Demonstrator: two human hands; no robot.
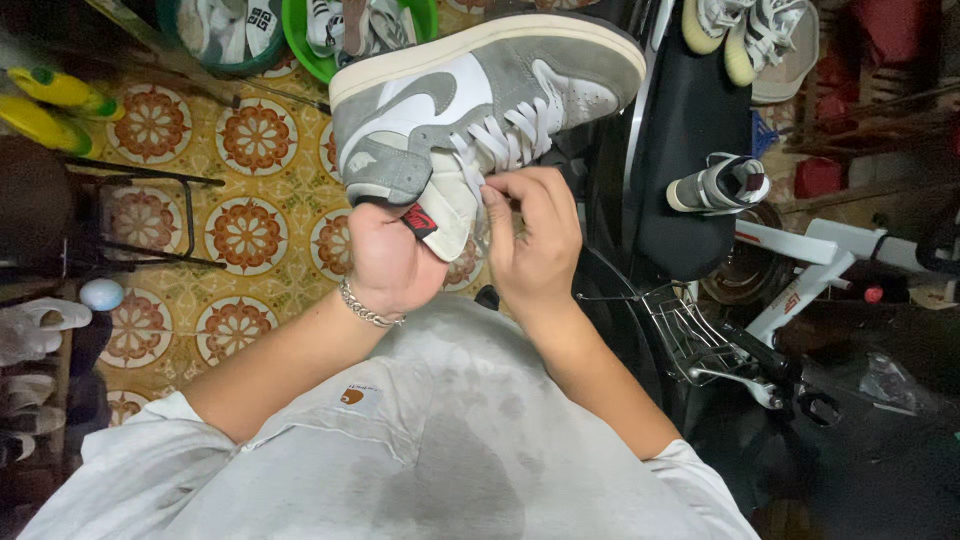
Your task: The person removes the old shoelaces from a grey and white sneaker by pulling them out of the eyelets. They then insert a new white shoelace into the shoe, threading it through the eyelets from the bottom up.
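My left hand (388, 262) covering the sneaker's (480, 100) collar, my fingertips hidden behind its tongue, green basin (300, 40) cut by the top edge, bicycle (800, 300) partly shadowed

A grey-and-white high-top sneaker (470, 95) is held in mid-air above a patterned tile floor, turned on its side with the pale sole uppermost and the toe pointing right. Grey suede panels overlay white leather, with a grey curved stripe along the flank. White laces (505, 140) run down the front, partly loose. The white tongue (445, 205), bearing a small red tag, is pulled outward at the collar.
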